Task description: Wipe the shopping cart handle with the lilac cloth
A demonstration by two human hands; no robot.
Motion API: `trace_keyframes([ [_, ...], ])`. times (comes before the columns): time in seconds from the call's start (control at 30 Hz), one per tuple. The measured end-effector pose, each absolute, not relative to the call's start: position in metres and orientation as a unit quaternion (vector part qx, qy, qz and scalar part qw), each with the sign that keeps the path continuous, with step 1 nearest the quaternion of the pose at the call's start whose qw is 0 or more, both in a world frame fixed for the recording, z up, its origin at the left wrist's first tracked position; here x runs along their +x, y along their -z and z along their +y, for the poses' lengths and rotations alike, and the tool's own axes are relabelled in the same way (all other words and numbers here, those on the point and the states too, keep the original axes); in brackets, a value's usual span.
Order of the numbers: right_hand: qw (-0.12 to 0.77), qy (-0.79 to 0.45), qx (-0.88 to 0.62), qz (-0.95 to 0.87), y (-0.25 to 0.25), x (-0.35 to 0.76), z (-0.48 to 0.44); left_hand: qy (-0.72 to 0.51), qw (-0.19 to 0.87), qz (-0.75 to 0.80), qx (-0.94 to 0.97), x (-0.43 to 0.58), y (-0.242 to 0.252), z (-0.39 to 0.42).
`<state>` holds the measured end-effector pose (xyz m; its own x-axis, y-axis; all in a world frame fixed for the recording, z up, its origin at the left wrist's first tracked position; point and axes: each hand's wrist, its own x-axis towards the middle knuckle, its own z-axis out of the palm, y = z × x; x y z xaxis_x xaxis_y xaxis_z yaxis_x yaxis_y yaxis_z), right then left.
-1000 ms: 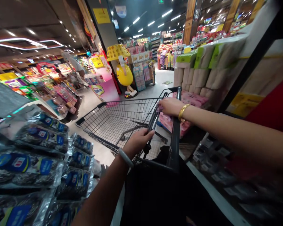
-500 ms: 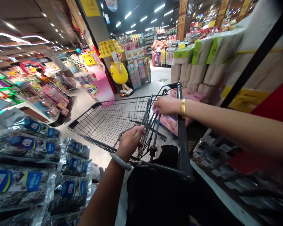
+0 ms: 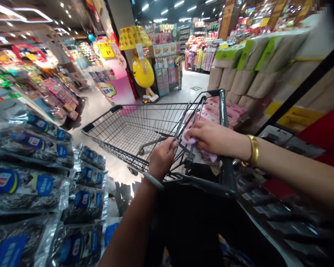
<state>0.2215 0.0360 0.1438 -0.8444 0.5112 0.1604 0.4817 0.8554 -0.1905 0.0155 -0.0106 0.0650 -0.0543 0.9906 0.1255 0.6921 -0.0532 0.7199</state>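
Note:
A black wire shopping cart (image 3: 122,138) stands tilted across the middle of the view, its basket holding nothing visible. My left hand (image 3: 161,157), with a pale bangle at the wrist, is closed at the cart's inner wire flap, gripping its edge. My right hand (image 3: 215,138), wearing a gold bracelet, pinches a light purple cloth (image 3: 189,136) against the bars of the folding seat. Part of the cloth hangs below the fingers. The dark push handle (image 3: 224,111) runs beneath my right wrist.
Packaged dark goods (image 3: 30,181) with blue labels are stacked at left. Paper packs (image 3: 242,78) with green tops rise at right, above pink packages (image 3: 233,111). A yellow cartoon figure (image 3: 144,72) stands beside a pink display (image 3: 118,91) ahead. Trays of dark items lie at lower right.
My right hand has moved down and nearer along the cart's seat frame with the cloth. My left hand has shifted slightly right and up, staying at the wire flap.

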Motion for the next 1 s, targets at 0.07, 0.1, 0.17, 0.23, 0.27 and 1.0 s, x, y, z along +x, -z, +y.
trace_keyframes([
  [0.07,0.099,-0.064,-0.261,-0.958,-0.144,0.219,0.034,-0.323,0.211,0.650,0.655,0.015,-0.064,-0.011],
  [0.1,0.090,-0.075,-0.240,-0.964,-0.144,0.218,0.033,-0.318,0.197,0.649,0.662,0.015,-0.063,-0.012],
  [0.17,0.071,-0.100,-0.197,-0.973,-0.143,0.216,0.034,-0.306,0.177,0.646,0.676,0.015,-0.063,-0.012],
  [0.23,0.080,-0.091,-0.212,-0.970,-0.142,0.215,0.035,-0.304,0.171,0.642,0.683,0.015,-0.063,-0.012],
  [0.27,0.093,-0.079,-0.230,-0.966,-0.142,0.214,0.035,-0.309,0.171,0.639,0.683,0.014,-0.063,-0.012],
  [1.0,0.119,-0.081,-0.217,-0.966,-0.145,0.210,0.056,-0.293,0.103,0.616,0.724,0.012,-0.058,-0.013],
])
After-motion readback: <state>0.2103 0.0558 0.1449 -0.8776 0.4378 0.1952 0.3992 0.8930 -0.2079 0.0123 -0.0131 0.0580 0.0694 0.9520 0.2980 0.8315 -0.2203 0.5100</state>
